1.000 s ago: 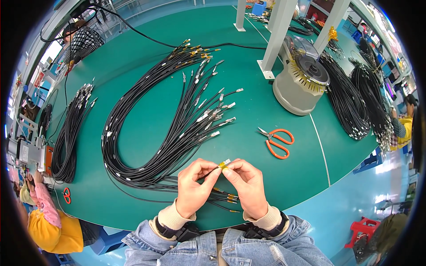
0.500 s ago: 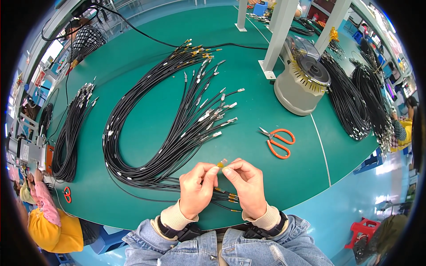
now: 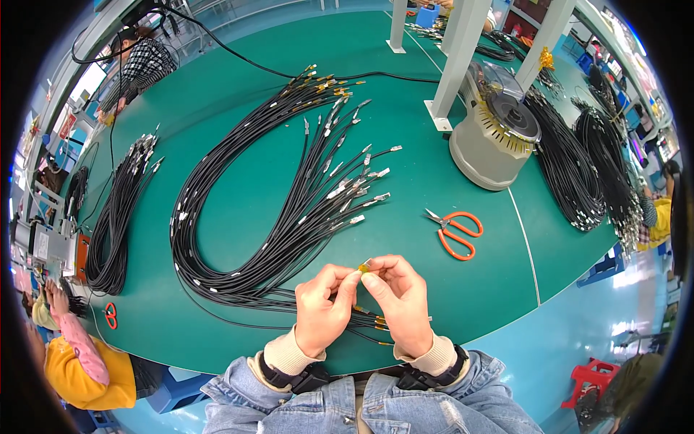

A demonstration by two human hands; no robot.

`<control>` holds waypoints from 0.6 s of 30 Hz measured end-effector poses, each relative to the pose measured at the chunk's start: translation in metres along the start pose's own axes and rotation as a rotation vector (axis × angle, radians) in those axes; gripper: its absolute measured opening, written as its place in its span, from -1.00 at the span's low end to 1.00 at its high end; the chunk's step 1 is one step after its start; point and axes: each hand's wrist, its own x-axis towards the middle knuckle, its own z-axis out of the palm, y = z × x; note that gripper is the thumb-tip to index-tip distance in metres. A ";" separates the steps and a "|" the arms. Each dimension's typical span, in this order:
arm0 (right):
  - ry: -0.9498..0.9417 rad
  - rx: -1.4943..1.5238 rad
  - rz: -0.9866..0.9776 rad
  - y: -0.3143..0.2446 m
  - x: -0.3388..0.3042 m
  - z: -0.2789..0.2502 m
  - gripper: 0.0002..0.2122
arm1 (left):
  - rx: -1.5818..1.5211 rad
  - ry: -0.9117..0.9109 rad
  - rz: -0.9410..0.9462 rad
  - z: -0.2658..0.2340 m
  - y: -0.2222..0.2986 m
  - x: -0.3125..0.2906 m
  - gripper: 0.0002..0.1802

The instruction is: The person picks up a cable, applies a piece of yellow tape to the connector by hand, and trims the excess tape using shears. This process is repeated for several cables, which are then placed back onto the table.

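Observation:
Both my hands meet over the near edge of the green table. My left hand (image 3: 322, 306) is closed in a pinch at a small piece of yellow tape (image 3: 363, 267). From the other side, the thumb and fingertips of my right hand (image 3: 400, 298) pinch the same piece. Whether a cable end sits inside the tape is hidden by the fingers. Below and behind the hands run the near ends of a curved bundle of black cables (image 3: 195, 253), some with amber-wrapped tips. The bundle's other ends fan out beyond my hands with silvery and white tips.
Orange-handled scissors (image 3: 455, 233) lie to the right. Past them stands a grey round-topped machine (image 3: 493, 141) beside white metal posts (image 3: 452, 72). More black cable bundles lie at the left (image 3: 116, 224) and right (image 3: 567, 170). A co-worker in yellow (image 3: 87, 372) sits at the left.
My fingertips have shifted slightly around the yellow tape, and the right fingers cover it differently. A pale tip now shows beside my right hand. The whole view has moved a little.

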 end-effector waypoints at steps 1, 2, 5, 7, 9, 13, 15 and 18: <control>-0.001 0.001 0.014 0.001 0.001 0.000 -0.86 | 0.000 -0.001 0.000 0.000 0.000 0.000 -0.89; 0.000 0.001 0.013 0.001 0.002 -0.002 -0.86 | -0.005 -0.020 -0.004 0.000 0.001 0.001 -0.88; -0.039 -0.045 0.006 0.003 0.004 -0.007 -0.88 | -0.012 -0.057 -0.015 -0.004 0.001 0.002 -0.86; -0.055 -0.034 0.021 0.001 0.005 -0.007 -0.89 | -0.067 -0.146 -0.089 -0.009 -0.002 0.003 -0.86; -0.088 -0.015 0.052 -0.003 0.006 -0.007 -0.91 | -0.097 -0.190 -0.126 -0.015 -0.002 0.004 -0.85; -0.201 0.053 0.020 -0.002 0.006 -0.010 -0.91 | -0.263 -0.368 -0.221 -0.029 -0.001 0.009 -0.82; -0.232 0.063 0.025 0.002 0.006 -0.014 -0.90 | -0.376 -0.459 -0.330 -0.034 0.000 0.011 -0.81; -0.294 0.082 0.035 0.002 0.005 -0.019 -0.88 | -0.426 -0.495 -0.389 -0.035 -0.001 0.007 -0.81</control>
